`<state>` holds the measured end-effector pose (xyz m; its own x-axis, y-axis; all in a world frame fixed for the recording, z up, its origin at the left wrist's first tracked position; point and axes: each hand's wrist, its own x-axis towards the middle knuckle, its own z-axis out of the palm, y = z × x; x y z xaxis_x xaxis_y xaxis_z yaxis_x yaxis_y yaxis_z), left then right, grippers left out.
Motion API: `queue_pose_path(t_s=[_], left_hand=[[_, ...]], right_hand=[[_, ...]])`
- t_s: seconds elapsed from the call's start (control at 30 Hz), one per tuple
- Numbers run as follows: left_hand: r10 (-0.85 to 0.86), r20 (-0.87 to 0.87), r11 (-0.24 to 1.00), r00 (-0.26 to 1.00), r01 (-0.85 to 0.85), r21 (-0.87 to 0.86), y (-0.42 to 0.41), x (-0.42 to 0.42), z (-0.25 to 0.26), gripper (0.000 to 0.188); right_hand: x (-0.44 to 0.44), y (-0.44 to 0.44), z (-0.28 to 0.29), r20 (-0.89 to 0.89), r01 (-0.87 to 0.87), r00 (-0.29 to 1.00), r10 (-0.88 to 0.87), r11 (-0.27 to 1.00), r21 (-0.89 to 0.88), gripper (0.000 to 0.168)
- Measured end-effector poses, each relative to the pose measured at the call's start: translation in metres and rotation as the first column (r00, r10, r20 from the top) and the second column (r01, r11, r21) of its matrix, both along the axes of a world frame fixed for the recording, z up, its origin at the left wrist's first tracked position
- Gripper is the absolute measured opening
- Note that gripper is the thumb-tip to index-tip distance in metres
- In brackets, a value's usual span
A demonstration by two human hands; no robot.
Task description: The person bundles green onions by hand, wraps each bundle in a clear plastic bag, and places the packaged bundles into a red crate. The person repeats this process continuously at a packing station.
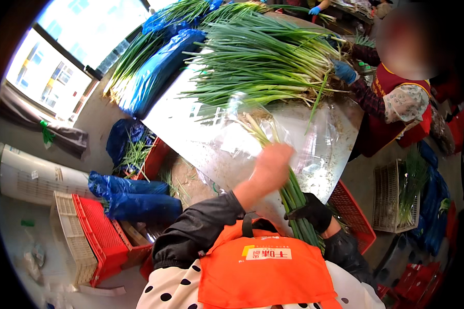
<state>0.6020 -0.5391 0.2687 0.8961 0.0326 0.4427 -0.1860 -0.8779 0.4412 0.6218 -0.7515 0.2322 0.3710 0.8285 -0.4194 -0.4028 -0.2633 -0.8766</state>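
Observation:
A bunch of green onions [297, 193] lies slantwise before me, its pale root ends towards the table and its green leaves towards my body. My bare left hand [270, 164] is closed around the pale stems and is slightly blurred. Lower down, my right hand [313, 213] in a black glove grips the green leaves near my orange apron [263, 278]. Clear plastic film [282, 135] shows around the root ends; whether the roots are inside it cannot be told. Beneath them is a metal-topped table [193, 145].
A large heap of green onions [255, 58] covers the table's far part. A co-worker's blue-gloved hand [345, 71] touches its root ends. Blue plastic-wrapped bundles [160, 73] lie at the far left. Red crates [100, 239] stand left, another red crate [353, 214] right.

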Motion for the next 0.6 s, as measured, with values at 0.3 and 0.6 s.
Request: queue_pose_path(t_s=[0.3, 0.6], left_hand=[[-0.456, 0.27, 0.813, 0.848, 0.52, -0.261, -0.045, -0.031, -0.01, 0.017], [-0.934, 0.243, 0.094, 0.261, 0.836, -0.54, -0.131, -0.159, 0.002, 0.017]], right_hand=[[-0.105, -0.07, 0.062, -0.334, 0.511, 0.815, -0.474, 0.859, 0.03, 0.046], [-0.287, -0.13, 0.065, -0.18, 0.863, 0.453, -0.873, 0.48, -0.159, 0.042]])
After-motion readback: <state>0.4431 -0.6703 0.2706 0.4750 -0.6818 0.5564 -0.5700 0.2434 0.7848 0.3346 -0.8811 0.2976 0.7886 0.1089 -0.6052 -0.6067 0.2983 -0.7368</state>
